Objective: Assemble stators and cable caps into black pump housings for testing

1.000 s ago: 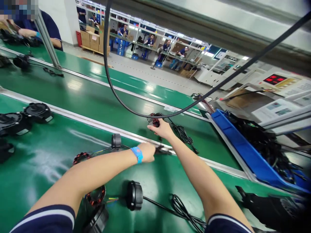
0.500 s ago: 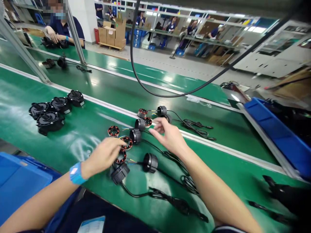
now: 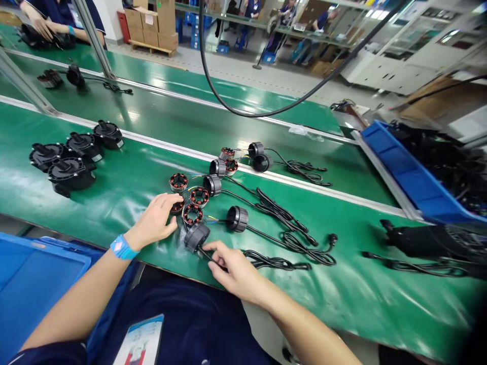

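Observation:
My left hand (image 3: 154,223) curls its fingers and thumb around a ring-shaped motor stator (image 3: 177,205) with copper windings, which it partly hides. Just below, my right hand (image 3: 238,271) has its thumb and fingers closed around the black cable (image 3: 205,254) behind a ribbed black cap (image 3: 197,237). Close by lie more stators (image 3: 193,215), joined by thin coloured wires to black caps. One such cap (image 3: 237,219) rests on its side, its cable trailing right to a coiled bundle (image 3: 300,243).
Several black pump housings (image 3: 72,175) stand at left on the green bench (image 3: 144,167). A metal rail (image 3: 152,141) runs across behind. Blue bins stand at lower left (image 3: 45,274) and right (image 3: 403,162). A black cable loop (image 3: 266,114) hangs overhead; a co-worker's hands (image 3: 41,25) are at upper left.
My right hand has come from the far caps back toward me, to the near cap's cable. My left hand has shifted to the leftmost near stator. The view has tilted down.

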A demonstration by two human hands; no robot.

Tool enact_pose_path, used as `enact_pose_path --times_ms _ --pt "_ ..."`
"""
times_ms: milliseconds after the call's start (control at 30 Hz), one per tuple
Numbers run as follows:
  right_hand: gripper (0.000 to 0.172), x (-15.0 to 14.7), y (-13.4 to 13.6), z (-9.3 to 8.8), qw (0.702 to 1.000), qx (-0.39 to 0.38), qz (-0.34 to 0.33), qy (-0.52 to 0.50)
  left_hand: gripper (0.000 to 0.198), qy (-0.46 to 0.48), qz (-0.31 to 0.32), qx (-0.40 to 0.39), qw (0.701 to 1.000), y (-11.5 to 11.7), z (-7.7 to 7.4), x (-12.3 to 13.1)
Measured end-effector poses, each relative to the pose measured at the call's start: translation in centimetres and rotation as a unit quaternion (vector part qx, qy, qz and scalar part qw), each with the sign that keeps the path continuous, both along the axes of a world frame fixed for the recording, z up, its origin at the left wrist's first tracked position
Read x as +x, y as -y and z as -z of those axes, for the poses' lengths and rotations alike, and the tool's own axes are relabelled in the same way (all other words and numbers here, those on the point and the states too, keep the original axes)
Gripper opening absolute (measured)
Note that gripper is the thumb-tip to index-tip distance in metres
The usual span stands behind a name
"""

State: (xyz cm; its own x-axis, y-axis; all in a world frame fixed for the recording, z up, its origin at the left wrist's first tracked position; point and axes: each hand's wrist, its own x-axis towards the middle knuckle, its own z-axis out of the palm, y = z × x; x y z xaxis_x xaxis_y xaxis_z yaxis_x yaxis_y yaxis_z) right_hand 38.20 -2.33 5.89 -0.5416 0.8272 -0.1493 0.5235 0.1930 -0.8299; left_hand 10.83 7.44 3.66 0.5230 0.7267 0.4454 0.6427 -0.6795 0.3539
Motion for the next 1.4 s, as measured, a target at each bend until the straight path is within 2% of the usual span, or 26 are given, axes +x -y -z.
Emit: enact_pose_path --times_ms 100,233,300,433,567,667,767,833,900,967,1033,1100,1167,1233,1300,1367,1400 --pt "0.018 1.3 0.6 -1.8 0.998 0.003 0.052 -0.040 0.043 -0.032 -0.004 0.003 0.999 -0.3 -0.2 -0.3" --pt "0.018 2.6 1.3 -3.4 0.985 0.092 0.132 -0.058 0.038 -0.045 -0.003 0.022 0.999 -0.5 -0.6 0.5" --pt "0.016 3.3 1.1 -4.1 0.968 0.164 0.186 -0.050 0.040 -0.055 -0.004 0.038 0.998 -0.7 -0.8 1.2" --pt "0.014 4.7 -0.3 -5.7 0.911 0.306 0.278 0.005 0.038 -0.129 -0.003 0.044 0.991 -2.5 -1.2 2.8" --pt "0.015 6.6 -1.3 -6.3 0.866 0.402 0.288 0.075 0.022 -0.214 0.025 0.062 0.975 -5.1 -2.2 3.9" --pt "0.016 8.8 -0.6 -6.3 0.851 0.430 0.269 0.140 0.023 -0.216 0.028 0.136 0.967 -5.8 -4.1 3.6" --pt "0.019 10.9 1.2 -6.8 0.870 0.393 0.253 0.158 0.022 -0.170 0.002 0.227 0.959 -4.1 -6.8 2.1" --pt "0.023 11.6 2.6 -7.3 0.907 0.324 0.232 0.135 0.021 -0.153 -0.007 0.254 0.955 -1.7 -8.1 0.4" --pt "0.032 11.5 3.8 -7.4 0.953 0.218 0.188 0.097 0.022 -0.149 -0.004 0.240 0.959 0.9 -8.5 -1.3" --pt "0.042 10.8 4.5 -6.6 0.985 0.103 0.125 0.063 0.022 -0.150 0.000 0.186 0.971 3.1 -7.5 -2.9" --pt "0.049 9.7 4.6 -4.7 0.996 0.014 0.072 0.054 0.022 -0.161 -0.002 0.108 0.981 4.6 -5.5 -4.3" --pt "0.054 8.5 4.3 -2.5 0.997 -0.034 0.033 0.064 0.024 -0.175 -0.009 0.024 0.984 5.3 -3.3 -5.2" --pt "0.056 7.5 3.7 -0.7 0.996 -0.045 0.001 0.080 0.029 -0.171 -0.017 -0.044 0.984 5.3 -1.8 -5.7" --pt "0.057 7.0 2.8 0.4 0.995 -0.033 -0.024 0.086 0.034 -0.137 -0.014 -0.093 0.986 5.1 -1.5 -6.1" --pt "0.053 6.8 1.7 0.8 0.997 -0.014 -0.018 0.076 0.040 -0.084 -0.020 -0.123 0.989 4.6 -2.2 -6.7" --pt "0.045 6.3 0.3 0.9 0.998 0.009 0.013 0.064 0.051 -0.029 -0.077 -0.116 0.990 3.9 -3.3 -8.2" --pt "0.042 5.9 -0.5 0.9 0.998 0.023 0.022 0.061 0.057 -0.009 -0.131 -0.094 0.987 3.4 -3.7 -9.3"
